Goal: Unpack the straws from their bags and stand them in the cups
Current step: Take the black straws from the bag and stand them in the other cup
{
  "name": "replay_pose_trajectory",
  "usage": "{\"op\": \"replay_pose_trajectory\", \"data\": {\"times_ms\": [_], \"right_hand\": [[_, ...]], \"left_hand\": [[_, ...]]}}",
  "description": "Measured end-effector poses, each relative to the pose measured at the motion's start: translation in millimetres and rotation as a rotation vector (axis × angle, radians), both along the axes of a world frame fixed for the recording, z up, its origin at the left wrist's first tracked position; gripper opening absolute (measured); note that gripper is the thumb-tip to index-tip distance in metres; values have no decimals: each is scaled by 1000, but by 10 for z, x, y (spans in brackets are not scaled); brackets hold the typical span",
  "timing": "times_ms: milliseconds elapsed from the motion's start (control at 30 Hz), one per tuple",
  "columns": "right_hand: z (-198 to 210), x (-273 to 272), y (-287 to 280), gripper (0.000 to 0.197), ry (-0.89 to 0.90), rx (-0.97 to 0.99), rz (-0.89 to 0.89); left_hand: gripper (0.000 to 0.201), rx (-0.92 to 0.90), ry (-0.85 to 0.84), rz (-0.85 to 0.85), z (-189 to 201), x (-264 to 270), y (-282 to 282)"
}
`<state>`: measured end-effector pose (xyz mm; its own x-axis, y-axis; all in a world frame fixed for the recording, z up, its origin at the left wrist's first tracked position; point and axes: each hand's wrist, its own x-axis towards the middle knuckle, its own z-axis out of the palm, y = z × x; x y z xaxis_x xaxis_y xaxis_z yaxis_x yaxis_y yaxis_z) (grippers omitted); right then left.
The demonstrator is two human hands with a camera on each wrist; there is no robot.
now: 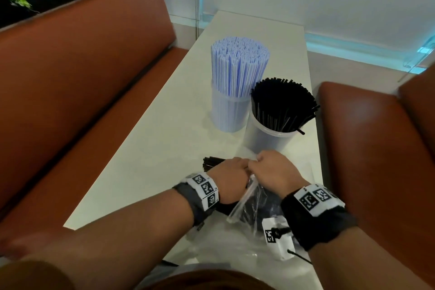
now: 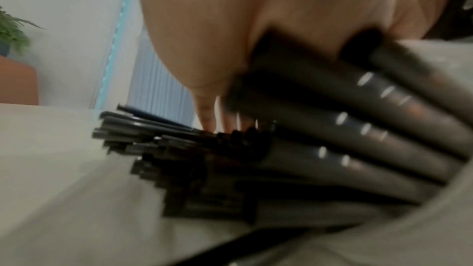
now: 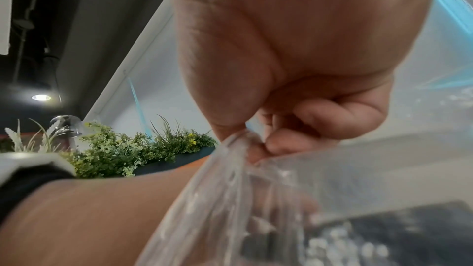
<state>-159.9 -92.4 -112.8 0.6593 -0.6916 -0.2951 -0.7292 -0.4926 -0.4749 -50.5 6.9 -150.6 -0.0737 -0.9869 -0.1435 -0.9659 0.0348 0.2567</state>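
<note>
Right, nearest — the right hand pinches the clear bag, while the left hand grips a black straw bundle on the table; beyond, the black-straw cup, then the blue-straw cup.

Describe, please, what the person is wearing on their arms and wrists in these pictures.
Both forearms are bare, with no sleeves. Each wrist carries a dark fabric band: the left wrist band looks grey-black, the right wrist band black. Each band bears a white strip printed with square black-and-white code markers. A thin black cable trails near the right band. No gloves or rings show.
</note>
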Motion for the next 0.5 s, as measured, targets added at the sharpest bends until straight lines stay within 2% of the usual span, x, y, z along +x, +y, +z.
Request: {"op": "replay_pose_trajectory", "data": {"times_ms": [100,267,500], "right_hand": [[11,-27,-25,18,-41,-22,-36],[2,-33,-33,18,-74,-12,-118],[26,-30,-43,12,-105,4,-141]], "left_hand": [[35,106,-126,-17,26,-32,-68],[27,91,-75,84,87,-57,-121],[32,68,-132,-3,78,99,-71]]}}
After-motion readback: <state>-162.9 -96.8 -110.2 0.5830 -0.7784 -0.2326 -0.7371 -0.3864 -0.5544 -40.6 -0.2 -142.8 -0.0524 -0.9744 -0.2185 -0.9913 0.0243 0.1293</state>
